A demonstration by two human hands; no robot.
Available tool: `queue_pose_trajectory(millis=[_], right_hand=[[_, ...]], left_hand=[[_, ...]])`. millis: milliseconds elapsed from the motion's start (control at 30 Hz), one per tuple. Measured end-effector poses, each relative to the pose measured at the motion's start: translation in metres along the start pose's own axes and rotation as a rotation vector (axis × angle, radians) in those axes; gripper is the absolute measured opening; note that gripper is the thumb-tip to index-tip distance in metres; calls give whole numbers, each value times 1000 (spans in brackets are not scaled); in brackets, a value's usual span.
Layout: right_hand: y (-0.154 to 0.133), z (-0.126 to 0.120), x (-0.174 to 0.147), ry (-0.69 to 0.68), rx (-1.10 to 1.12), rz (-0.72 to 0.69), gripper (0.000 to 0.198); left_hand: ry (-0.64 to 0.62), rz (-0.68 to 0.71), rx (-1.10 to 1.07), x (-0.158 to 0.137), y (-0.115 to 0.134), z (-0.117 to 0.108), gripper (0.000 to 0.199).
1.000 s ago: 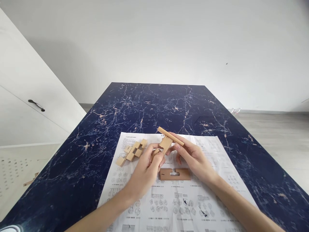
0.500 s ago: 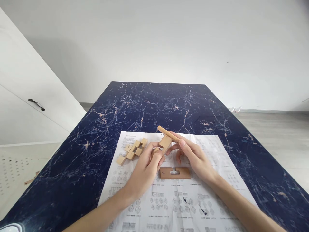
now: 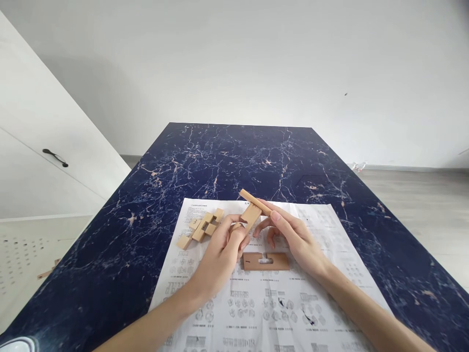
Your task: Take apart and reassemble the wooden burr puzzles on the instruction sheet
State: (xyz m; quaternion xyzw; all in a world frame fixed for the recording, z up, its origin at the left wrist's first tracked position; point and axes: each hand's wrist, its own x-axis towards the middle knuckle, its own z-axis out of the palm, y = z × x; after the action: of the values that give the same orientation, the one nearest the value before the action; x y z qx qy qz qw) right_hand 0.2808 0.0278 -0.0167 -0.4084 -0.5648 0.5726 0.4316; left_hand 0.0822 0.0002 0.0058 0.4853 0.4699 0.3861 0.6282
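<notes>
My left hand [image 3: 226, 244] is closed around a flat wooden puzzle piece [image 3: 251, 214] with several dark tally marks near its far end. In my right hand [image 3: 293, 232] a second wooden puzzle piece [image 3: 255, 201], seen edge-on, is pinched between thumb and fingers. The two pieces meet at the marked end; whether they interlock I cannot tell. Just below the hands, a slotted wooden piece [image 3: 281, 262] with one dark mark lies flat on the printed sheet [image 3: 216, 337]. Left of my left hand sits a notched, stepped wooden piece [image 3: 200, 230] with a number on it.
The sheet, covered in small diagrams and text, lies on a dark blue marbled table [image 3: 227, 156]. A round white-rimmed object [image 3: 18, 345] is at the lower left corner. Beyond the table stand a white wall [image 3: 242, 63] and a white cabinet [image 3: 44, 122] with a black handle.
Almost nothing differs. The piece in my right hand has tilted very slightly against the marked piece, and the view has shifted a touch.
</notes>
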Motion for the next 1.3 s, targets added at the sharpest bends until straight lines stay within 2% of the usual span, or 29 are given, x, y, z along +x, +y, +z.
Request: queue_pose_trajectory(millis=[567, 800, 1300], right_hand=[[-1, -1, -1, -11, -55, 2, 51], [4, -3, -4, -83, -142, -9, 55], [3, -2, -4, -75, -133, 0, 54]], left_hand=[[30, 29, 50, -1, -1, 2, 19], [33, 2, 22, -1, 0, 3, 19], [-17, 56, 81, 0, -2, 1, 21]])
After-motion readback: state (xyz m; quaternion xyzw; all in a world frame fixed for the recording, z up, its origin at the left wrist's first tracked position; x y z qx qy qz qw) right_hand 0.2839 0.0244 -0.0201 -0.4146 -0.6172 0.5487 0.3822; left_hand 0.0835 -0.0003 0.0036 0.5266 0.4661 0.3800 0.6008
